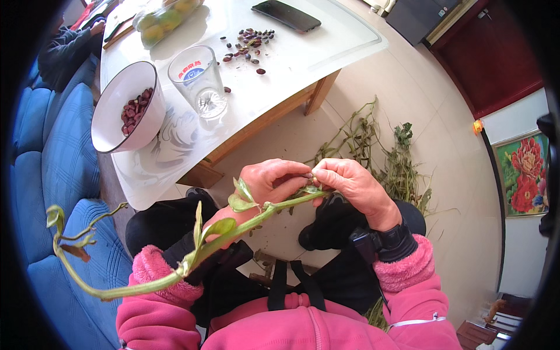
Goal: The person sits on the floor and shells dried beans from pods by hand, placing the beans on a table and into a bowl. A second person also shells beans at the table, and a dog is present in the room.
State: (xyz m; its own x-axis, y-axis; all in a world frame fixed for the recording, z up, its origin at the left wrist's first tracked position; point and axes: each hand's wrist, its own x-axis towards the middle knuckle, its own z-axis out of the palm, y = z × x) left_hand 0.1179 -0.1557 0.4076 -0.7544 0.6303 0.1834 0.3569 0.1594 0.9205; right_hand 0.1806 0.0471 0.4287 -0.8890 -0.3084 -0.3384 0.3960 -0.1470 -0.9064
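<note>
A long green bean stalk (238, 227) with a few leaves crosses in front of me, from between my hands to the lower left over my left forearm. My left hand (269, 181) and my right hand (352, 186) meet at the stalk's upper right end. Their thumbs and fingers pinch a small part of the plant, perhaps a pod, which is mostly hidden. On the table, a white bowl (103, 116) with a dark rim holds dark red beans (135, 111). Loose dark beans (251, 41) lie scattered beyond a drinking glass (192, 78).
The white-topped table (297, 65) carries a smartphone (286, 16) and a plastic bag of fruit (162, 22). Pulled bean plants (400, 168) lie on the tiled floor at right. A blue sofa (72, 140) lines the left, with a person (65, 54) at the far end.
</note>
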